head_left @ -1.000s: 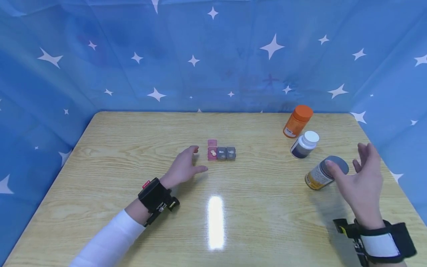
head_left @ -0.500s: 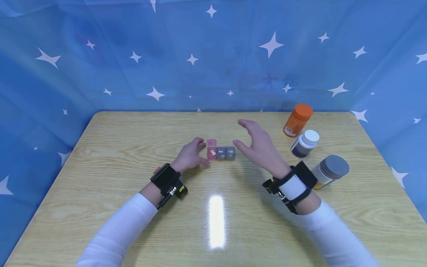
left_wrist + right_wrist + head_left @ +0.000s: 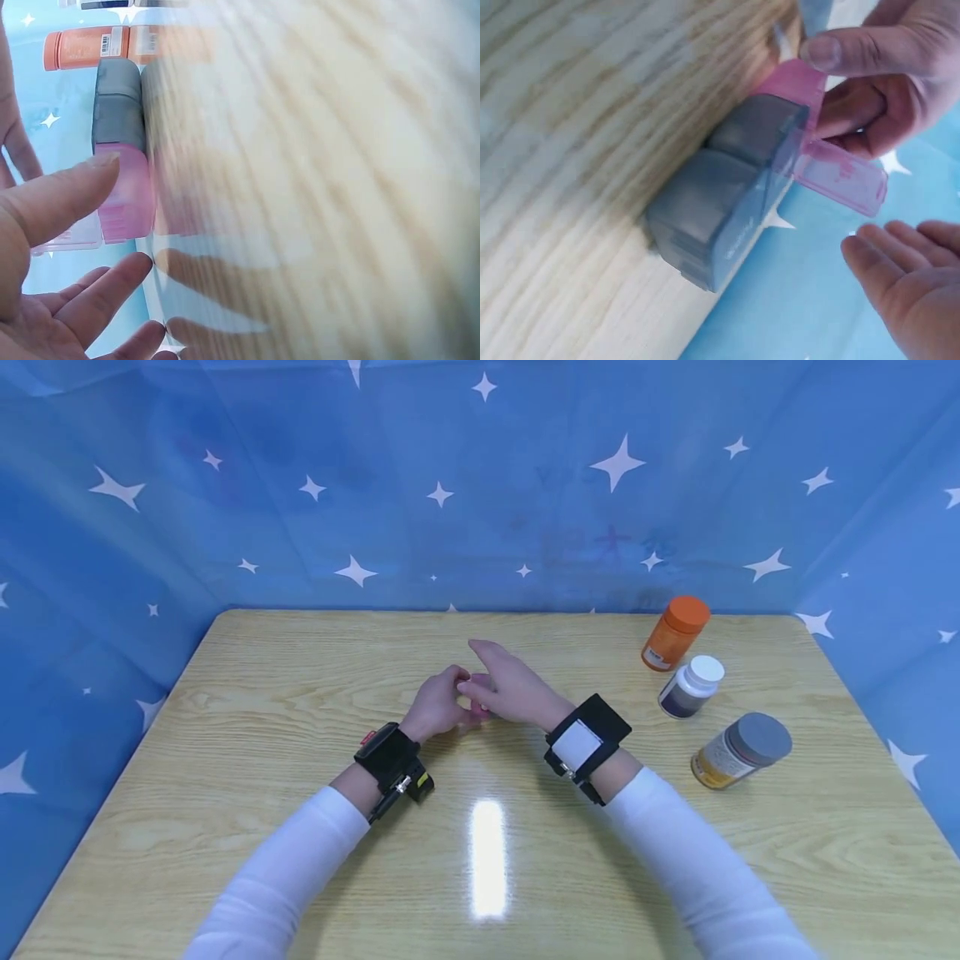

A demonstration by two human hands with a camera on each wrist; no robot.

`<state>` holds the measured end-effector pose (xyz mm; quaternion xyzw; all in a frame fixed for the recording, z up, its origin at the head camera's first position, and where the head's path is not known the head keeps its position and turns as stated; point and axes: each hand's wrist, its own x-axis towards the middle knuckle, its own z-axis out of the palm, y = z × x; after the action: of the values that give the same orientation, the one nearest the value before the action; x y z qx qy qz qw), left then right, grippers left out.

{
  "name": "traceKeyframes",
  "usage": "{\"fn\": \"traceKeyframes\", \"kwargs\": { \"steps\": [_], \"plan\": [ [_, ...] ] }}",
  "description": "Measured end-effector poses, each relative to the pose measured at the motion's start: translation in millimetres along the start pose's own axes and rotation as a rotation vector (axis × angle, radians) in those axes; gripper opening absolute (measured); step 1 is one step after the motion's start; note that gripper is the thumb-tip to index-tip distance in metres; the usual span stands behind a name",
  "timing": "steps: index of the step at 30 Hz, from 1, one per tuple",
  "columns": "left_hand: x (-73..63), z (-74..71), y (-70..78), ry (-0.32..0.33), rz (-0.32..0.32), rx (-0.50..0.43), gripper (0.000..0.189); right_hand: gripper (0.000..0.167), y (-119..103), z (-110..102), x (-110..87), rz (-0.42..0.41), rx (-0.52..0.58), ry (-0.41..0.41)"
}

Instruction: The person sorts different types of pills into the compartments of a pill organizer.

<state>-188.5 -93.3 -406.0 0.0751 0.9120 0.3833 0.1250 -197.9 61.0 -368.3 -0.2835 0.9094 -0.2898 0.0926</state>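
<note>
A small pill organizer (image 3: 705,199) lies on the table, with two grey compartments and a pink one (image 3: 131,199) at its left end. The pink lid (image 3: 844,180) stands raised. My left hand (image 3: 435,706) holds the pink end, thumb on the near side and fingers curled around toward the far side. Over the organizer hovers my right hand (image 3: 517,689), its fingers fairly straight and a little apart from the raised lid in the right wrist view. In the head view my hands cover most of the organizer, and the pills inside are hidden.
On the table's right stand an orange bottle (image 3: 675,633), a white-capped bottle (image 3: 692,687) and a larger grey-lidded jar (image 3: 741,750). A blue star-patterned cloth (image 3: 480,485) hangs behind the wooden table (image 3: 600,877).
My right hand has swept left from beside the grey-lidded jar to above the organizer. My left hand has moved slightly right, closing onto the pink end.
</note>
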Motion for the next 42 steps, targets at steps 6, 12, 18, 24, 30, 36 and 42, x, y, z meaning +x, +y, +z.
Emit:
{"fn": "traceKeyframes", "kwargs": {
  "steps": [6, 12, 18, 24, 30, 36, 42],
  "plan": [
    [1.2, 0.7, 0.4, 0.024, 0.008, -0.001, 0.057, 0.058, -1.8, 5.0, -6.8, -0.072, -0.044, -0.045],
    [2.0, 1.2, 0.6, 0.043, 0.027, 0.043, 0.043, 0.023, -1.5, 13.1, -15.3, -0.178, -0.169, -0.041],
    [1.4, 1.2, 0.7, 0.023, 0.016, 0.070, 0.042, 0.029, 5.2, 23.4, -24.5, -0.245, -0.366, -0.071],
    [1.7, 2.1, -0.8, 0.025, 0.027, 0.086, 0.041, 0.041, 7.0, 27.1, -31.8, -0.272, -0.508, -0.090],
    [1.7, 2.6, -1.6, 0.027, 0.040, 0.093, 0.040, 0.044, 10.5, 28.3, -32.7, -0.275, -0.521, -0.103],
    [2.8, 1.6, -2.2, 0.030, 0.057, 0.093, 0.038, 0.041, 13.7, 27.5, -31.5, -0.304, -0.478, -0.090],
    [2.6, 2.8, -1.8, 0.024, 0.058, 0.097, 0.038, 0.041, 15.6, 26.2, -32.6, -0.301, -0.448, -0.082]
  ]
}}
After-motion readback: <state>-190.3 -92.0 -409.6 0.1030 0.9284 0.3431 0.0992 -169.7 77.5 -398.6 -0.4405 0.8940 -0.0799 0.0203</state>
